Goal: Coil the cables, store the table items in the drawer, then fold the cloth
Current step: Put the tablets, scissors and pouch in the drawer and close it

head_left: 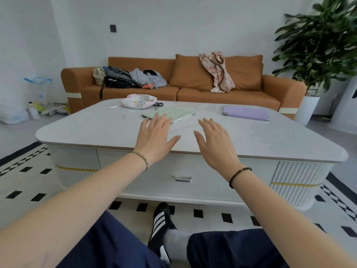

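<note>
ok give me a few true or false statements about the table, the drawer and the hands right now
1. Both hands are open and hold nothing. True: the left hand and right hand are spread over the table.
2. The drawer is pulled open. False: the drawer is shut.
3. The scissors lie right beside the floral cloth. True.
4. The purple case is stacked on the green case. False: the purple case lies apart, to the right of the green case.
</note>
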Tool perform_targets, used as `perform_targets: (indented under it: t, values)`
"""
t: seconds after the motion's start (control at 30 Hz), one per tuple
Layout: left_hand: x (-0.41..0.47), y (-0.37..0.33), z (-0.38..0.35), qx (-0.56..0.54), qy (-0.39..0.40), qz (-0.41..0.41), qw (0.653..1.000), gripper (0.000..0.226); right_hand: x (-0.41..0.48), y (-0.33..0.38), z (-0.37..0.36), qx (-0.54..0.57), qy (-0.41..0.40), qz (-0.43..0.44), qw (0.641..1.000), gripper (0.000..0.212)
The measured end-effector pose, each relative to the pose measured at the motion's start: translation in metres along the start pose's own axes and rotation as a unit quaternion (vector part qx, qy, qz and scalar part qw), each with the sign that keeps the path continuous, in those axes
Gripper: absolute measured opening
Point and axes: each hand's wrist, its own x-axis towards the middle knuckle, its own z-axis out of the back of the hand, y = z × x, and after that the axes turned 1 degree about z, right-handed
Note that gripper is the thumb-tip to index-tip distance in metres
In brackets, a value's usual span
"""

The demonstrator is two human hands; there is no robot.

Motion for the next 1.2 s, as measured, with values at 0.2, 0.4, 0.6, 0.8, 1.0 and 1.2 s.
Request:
perform_targets:
  t: [0.2,0.4,0.6,0.8,1.0,1.2]
  values:
    - [0.016,0.003,0.010,0.085,-0.080,-0.020,0.993,0.070,0.026,-0.001,0.002,-0.012,-0.026,0.054,0.998,0.055]
    - [0.042,0.011,-0.008,0.137,-0.144,-0.062,0.978,0.072,0.064,-0.007,-0.037,0.003,-0.088,0.082,0.993,0.056]
    - [0.100,0.046,-0.045,0.087,-0.188,-0.032,0.978,0.073,0.155,-0.003,-0.091,-0.011,-0.142,0.111,0.984,0.058]
    - [0.183,0.105,-0.118,0.033,-0.207,-0.056,0.976,0.069,0.235,-0.032,-0.151,-0.011,-0.176,0.124,0.976,0.056]
    - [0.233,0.152,-0.149,-0.014,-0.250,-0.065,0.966,0.068,0.306,-0.042,-0.174,0.005,-0.199,0.130,0.971,0.054]
    - [0.274,0.182,-0.130,-0.005,-0.257,-0.071,0.964,0.067,0.349,-0.016,-0.165,0.016,-0.204,0.153,0.967,0.056]
